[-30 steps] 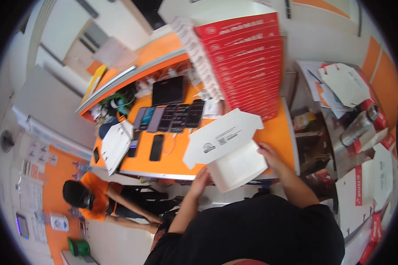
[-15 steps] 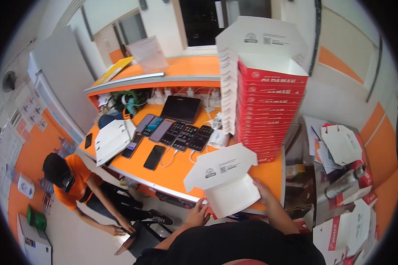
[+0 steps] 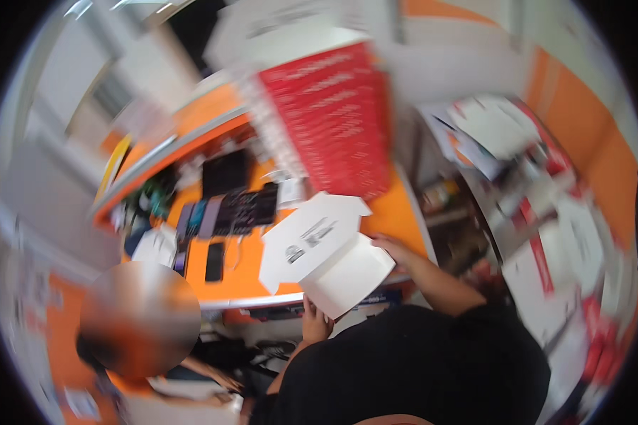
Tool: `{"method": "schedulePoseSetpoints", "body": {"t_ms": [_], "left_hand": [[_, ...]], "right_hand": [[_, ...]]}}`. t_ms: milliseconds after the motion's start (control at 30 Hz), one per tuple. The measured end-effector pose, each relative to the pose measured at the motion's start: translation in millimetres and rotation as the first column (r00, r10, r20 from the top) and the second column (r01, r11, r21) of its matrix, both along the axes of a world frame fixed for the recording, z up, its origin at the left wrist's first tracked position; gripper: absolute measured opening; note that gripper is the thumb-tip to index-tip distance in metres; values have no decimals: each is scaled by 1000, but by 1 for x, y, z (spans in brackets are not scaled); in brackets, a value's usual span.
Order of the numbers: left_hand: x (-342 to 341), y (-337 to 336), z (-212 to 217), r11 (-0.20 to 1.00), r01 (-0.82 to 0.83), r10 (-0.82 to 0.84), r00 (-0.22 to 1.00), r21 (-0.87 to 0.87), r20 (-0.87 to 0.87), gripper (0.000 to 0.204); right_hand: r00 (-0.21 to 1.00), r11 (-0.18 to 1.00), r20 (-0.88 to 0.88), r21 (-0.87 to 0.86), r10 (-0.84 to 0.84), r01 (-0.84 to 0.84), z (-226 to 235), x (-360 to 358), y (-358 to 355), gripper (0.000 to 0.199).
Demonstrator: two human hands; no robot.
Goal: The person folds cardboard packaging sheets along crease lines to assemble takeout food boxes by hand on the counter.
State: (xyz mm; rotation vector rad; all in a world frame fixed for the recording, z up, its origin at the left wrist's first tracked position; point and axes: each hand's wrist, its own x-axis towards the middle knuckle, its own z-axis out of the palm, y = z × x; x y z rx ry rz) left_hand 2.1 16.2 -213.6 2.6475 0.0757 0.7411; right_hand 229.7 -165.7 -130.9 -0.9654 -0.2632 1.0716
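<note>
1. I'm looking down at a white cardboard box [image 3: 326, 258], half folded, held over the near edge of the orange counter [image 3: 252, 273], right in the middle of my view.
2. The left hand [image 3: 315, 322] has it from below: fingers curled and clamped on the box's lower near corner, thumb side up against the plain white panel.
3. The right hand [image 3: 397, 249] is on the far right edge of the box; the fingers look pressed to the cardboard, but motion blur keeps me from telling whether they wrap it or just rest flat.
4. Orientation: the box's long axis runs diagonally, from lower left near the left hand up toward the upper right. The printed lid flap [image 3: 308, 237] lies open toward the upper left, its notched end pointing at the stack ahead.
5. The plain body panel faces lower right, tilted toward me.
6. Behind it, a tall stack of red-and-white flat boxes [image 3: 329, 117] rises from the counter, close beyond the flap.
7. Left of the box, a row of dark phones and tablets [image 3: 223, 212] lies on the counter, well apart from both hands.
8. Below the counter at the lower left, another person in an orange shirt [image 3: 131, 386] is crouched down.
</note>
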Motion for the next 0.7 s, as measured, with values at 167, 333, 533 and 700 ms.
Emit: {"method": "schedulePoseSetpoints", "body": {"t_ms": [167, 333, 533, 700], "left_hand": [[-7, -17, -20, 979, 200, -203, 974, -46, -100, 41], [-15, -43, -71, 941, 302, -338, 857, -154, -389, 38], [11, -32, -136, 840, 328, -542, 464, -433, -700, 35], [42, -89, -160, 751, 365, -643, 221, -549, -733, 33]], "right_hand": [[999, 998, 31, -61, -13, 15, 19, -32, -51, 64], [788, 834, 333, -6, -519, 552, 22, -96, -191, 60], [77, 87, 78, 140, -994, 986, 86, -212, -323, 57], [-615, -504, 124, 460, -778, 730, 122, -332, -441, 42]]}}
